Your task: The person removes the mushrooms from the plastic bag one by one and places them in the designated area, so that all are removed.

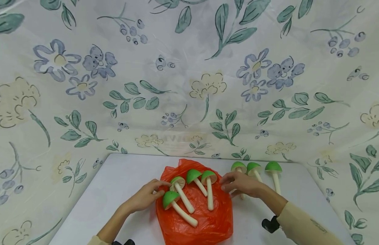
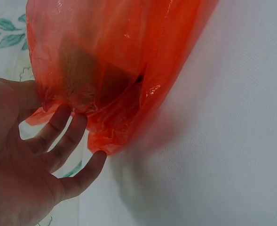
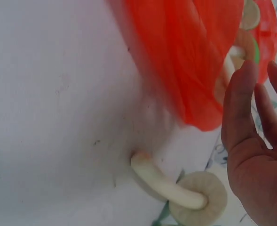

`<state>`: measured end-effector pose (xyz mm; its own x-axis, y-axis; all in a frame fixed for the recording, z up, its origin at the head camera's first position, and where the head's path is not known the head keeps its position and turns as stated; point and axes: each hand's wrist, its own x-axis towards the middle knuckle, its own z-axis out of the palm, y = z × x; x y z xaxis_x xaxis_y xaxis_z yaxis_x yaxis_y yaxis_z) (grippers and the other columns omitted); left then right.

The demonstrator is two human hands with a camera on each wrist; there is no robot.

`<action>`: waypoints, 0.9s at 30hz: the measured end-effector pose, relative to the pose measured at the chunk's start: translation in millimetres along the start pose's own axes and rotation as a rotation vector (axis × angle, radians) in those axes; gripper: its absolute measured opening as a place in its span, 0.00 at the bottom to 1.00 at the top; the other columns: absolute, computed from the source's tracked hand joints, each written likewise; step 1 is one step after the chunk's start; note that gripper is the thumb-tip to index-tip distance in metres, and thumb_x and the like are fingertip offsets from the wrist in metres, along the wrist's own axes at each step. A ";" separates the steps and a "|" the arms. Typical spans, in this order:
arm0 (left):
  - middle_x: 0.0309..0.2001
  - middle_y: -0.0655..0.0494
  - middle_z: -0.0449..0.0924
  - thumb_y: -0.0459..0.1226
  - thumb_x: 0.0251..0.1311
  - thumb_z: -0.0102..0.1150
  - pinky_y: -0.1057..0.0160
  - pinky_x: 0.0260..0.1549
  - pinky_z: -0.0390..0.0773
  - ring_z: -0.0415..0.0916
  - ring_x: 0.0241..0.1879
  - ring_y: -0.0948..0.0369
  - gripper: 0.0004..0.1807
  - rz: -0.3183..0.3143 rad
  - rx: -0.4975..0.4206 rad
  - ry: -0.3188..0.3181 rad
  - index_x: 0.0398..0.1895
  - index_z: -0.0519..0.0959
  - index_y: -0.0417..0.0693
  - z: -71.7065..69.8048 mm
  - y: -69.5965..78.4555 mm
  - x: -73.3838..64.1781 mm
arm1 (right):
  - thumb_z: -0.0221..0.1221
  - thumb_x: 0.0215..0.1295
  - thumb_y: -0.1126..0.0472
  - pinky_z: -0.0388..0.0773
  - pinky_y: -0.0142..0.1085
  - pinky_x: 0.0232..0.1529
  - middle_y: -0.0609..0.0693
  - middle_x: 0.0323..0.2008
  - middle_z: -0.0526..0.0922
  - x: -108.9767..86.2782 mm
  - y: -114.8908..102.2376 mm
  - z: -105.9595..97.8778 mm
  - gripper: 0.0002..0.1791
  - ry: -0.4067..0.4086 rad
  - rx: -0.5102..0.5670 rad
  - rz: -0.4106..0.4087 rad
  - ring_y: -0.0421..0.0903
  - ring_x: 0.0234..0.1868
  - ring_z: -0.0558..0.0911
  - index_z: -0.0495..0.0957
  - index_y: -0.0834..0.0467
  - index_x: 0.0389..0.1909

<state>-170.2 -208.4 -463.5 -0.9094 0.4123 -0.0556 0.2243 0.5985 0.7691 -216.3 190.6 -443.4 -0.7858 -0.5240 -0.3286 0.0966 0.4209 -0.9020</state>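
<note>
A red plastic bag (image 1: pixel 207 224) lies puffed up on the white table, with several green-capped mushrooms (image 1: pixel 184 197) with pale stems on top. My left hand (image 1: pixel 144 197) is at the bag's left edge, fingers loosely bent; in the left wrist view its fingertips touch the crinkled red film (image 2: pixel 129 84), where a darker shape shows through. My right hand (image 1: pixel 242 183) is at the bag's right side, its fingers relaxed and holding nothing. In the right wrist view, the fingers (image 3: pixel 241 103) overlap the bag and a mushroom behind it.
Three more green-capped mushrooms (image 1: pixel 273 167) lie on the table to the right, partly behind the right hand and forearm. The white table (image 1: pixel 97 190) ends at the back against a hanging flower-patterned cloth (image 1: pixel 183 112), which also surrounds both sides.
</note>
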 end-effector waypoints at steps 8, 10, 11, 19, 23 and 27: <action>0.50 0.52 0.75 0.34 0.72 0.53 0.51 0.47 0.78 0.73 0.51 0.53 0.17 -0.006 -0.007 0.000 0.60 0.79 0.52 0.7 -2.0 0.3 | 0.65 0.65 0.62 0.84 0.43 0.42 0.55 0.47 0.81 11.5 3.2 10.7 0.20 -0.012 -0.039 0.000 0.49 0.43 0.81 0.77 0.66 0.56; 0.50 0.52 0.75 0.34 0.72 0.53 0.52 0.47 0.79 0.73 0.50 0.53 0.17 -0.008 -0.009 -0.001 0.60 0.79 0.52 0.8 -2.3 0.3 | 0.65 0.65 0.63 0.84 0.43 0.42 0.56 0.50 0.81 13.6 4.1 13.2 0.20 -0.027 -0.043 0.002 0.49 0.43 0.81 0.78 0.63 0.57; 0.49 0.52 0.75 0.34 0.72 0.53 0.52 0.47 0.79 0.73 0.50 0.53 0.17 -0.007 -0.008 -0.002 0.60 0.79 0.52 0.8 -2.3 0.3 | 0.64 0.65 0.63 0.84 0.43 0.42 0.55 0.51 0.81 14.3 4.3 14.6 0.21 -0.038 -0.047 0.000 0.49 0.44 0.81 0.78 0.62 0.58; 0.49 0.52 0.75 0.34 0.72 0.53 0.52 0.47 0.79 0.73 0.50 0.53 0.17 -0.005 -0.005 0.000 0.60 0.79 0.52 0.6 -1.0 0.2 | 0.62 0.67 0.62 0.84 0.40 0.42 0.53 0.61 0.78 21.1 3.8 23.2 0.24 -0.130 -0.052 0.007 0.49 0.47 0.81 0.77 0.56 0.64; 0.49 0.52 0.75 0.34 0.72 0.53 0.52 0.47 0.79 0.73 0.50 0.53 0.17 -0.003 -0.003 0.001 0.60 0.79 0.51 0.5 -0.7 0.2 | 0.62 0.67 0.61 0.83 0.38 0.40 0.51 0.58 0.78 22.4 3.1 26.1 0.23 -0.127 -0.082 0.002 0.48 0.45 0.80 0.78 0.56 0.64; 0.48 0.52 0.75 0.34 0.72 0.53 0.54 0.46 0.78 0.73 0.50 0.54 0.17 -0.001 0.004 0.000 0.60 0.79 0.51 0.6 -1.3 0.1 | 0.62 0.67 0.62 0.83 0.39 0.40 0.51 0.56 0.80 23.2 4.6 27.8 0.21 -0.083 -0.090 -0.010 0.48 0.45 0.81 0.80 0.57 0.60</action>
<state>-170.4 -208.6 -464.9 -0.9096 0.4116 -0.0560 0.2250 0.6016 0.7665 -217.1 159.7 -463.0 -0.7326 -0.5868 -0.3449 0.0308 0.4777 -0.8780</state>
